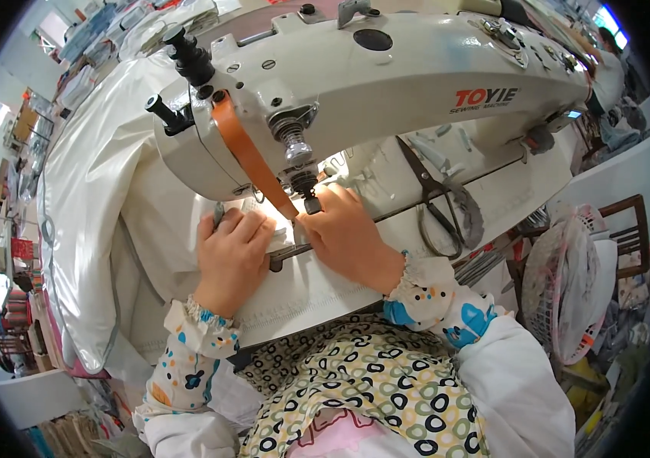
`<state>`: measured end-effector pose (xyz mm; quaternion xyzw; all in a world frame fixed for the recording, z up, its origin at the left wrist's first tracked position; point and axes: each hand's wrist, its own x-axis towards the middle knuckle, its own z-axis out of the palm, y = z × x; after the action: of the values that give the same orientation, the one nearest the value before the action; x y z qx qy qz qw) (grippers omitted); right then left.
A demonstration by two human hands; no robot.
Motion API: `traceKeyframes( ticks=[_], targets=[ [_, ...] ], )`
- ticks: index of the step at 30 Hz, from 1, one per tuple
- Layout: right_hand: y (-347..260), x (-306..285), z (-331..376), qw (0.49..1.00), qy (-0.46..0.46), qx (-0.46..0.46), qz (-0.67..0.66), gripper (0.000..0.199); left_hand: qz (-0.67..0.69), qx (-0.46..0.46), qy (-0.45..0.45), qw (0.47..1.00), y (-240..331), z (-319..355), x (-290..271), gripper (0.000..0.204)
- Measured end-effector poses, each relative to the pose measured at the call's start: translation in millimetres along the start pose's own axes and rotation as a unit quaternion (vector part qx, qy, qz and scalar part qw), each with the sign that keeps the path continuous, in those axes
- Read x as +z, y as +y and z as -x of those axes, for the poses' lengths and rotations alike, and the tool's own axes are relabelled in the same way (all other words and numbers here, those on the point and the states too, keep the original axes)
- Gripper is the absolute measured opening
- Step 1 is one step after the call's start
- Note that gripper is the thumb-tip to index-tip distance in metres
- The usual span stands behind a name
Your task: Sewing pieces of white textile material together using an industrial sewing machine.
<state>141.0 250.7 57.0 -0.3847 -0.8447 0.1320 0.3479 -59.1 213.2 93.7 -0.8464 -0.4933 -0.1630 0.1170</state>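
Observation:
A white sewing machine (pixel 386 84) arches over both of my hands, with an orange strap (pixel 250 153) hanging down its front. My left hand (pixel 237 256) lies left of the needle area, its fingers curled down on glossy white fabric (pixel 111 191). A small dark grey piece (pixel 219 214) pokes up between its thumb and fingers; its kind is unclear. My right hand (pixel 344 237) is at the right of the needle area, thumb and fingers pressed together close to the presser parts. What its fingertips hold is hidden. The lit needle area is partly covered by the strap and fingers.
Black scissors (pixel 430 191) lie on the machine bed at right, beside a grey fuzzy scrap (pixel 466 215). White fabric with grey edging spreads over the left side. A pink-rimmed basket (pixel 562 282) stands at the right. Cluttered work tables and another person (pixel 609 72) are farther off.

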Motion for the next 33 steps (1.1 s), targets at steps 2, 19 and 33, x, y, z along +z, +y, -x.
traceKeyframes(
  ticks=[2,19,33],
  targets=[
    [-0.4,-0.6,-2.0,1.0,-0.017,0.005,-0.004,0.004,-0.001,-0.024,-0.021,0.999,1.3,-0.7,-2.9,0.03],
    [2.8,11.1,-5.8,0.998,-0.014,-0.017,0.056,0.012,-0.023,-0.009,0.003,1.0,-5.4,-9.9,18.1,0.013],
    [14.4,-2.8,0.6,0.994,0.065,0.006,-0.091,0.013,-0.031,-0.011,0.034,0.999,-6.5,-19.2,22.8,0.006]
  ],
)
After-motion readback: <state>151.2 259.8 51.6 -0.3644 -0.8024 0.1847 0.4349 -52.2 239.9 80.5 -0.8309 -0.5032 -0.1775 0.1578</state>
